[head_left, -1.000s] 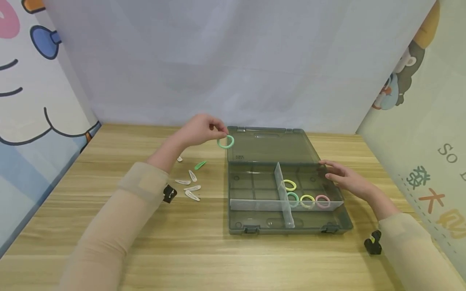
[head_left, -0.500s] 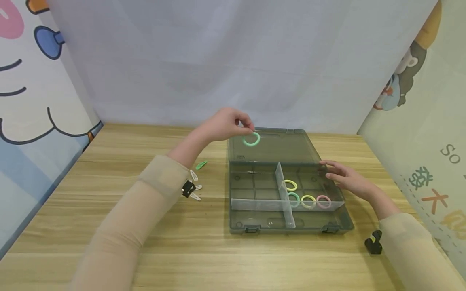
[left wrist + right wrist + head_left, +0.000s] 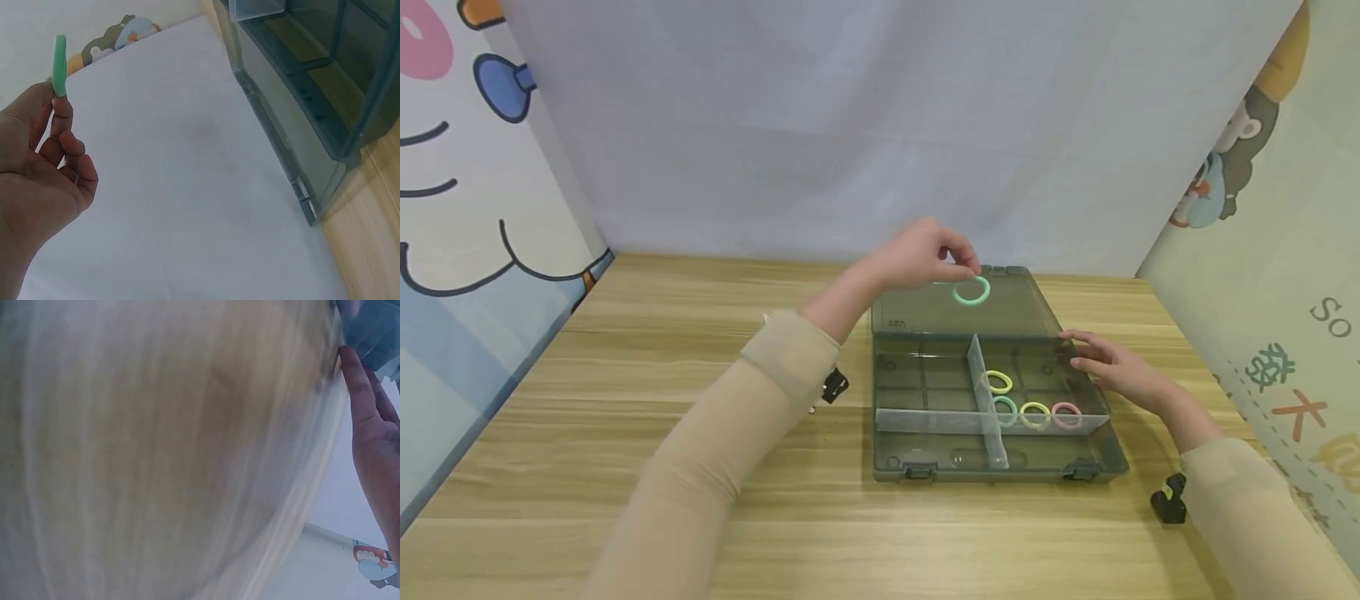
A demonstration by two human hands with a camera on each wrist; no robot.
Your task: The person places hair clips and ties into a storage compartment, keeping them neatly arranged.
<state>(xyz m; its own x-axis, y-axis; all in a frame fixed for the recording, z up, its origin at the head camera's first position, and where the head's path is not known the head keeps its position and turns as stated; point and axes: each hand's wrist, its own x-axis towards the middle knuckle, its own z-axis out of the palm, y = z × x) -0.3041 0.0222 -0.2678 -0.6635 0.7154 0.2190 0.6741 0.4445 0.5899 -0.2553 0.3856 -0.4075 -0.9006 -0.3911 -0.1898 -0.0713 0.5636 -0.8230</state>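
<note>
The left hand [image 3: 917, 257] pinches 1 green ring [image 3: 59, 67] over the lid [image 3: 925, 307], nearer the table's [image 3: 700, 292] far edge than the 4 rings [image 3: 1035, 405]; the right hand [image 3: 1118, 369], fingers relaxed, touches the box [image 3: 1000, 476].

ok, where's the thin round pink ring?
Head view, right side: the pink ring sits in the back-right compartment of the translucent grey plastic box, by the long frosted plastic divider, just right of the nearer round yellow ring.

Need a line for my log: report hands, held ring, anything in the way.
Left hand pinches green ring, held aloft. Right hand at box's right side. Nothing seen in the way.
</note>
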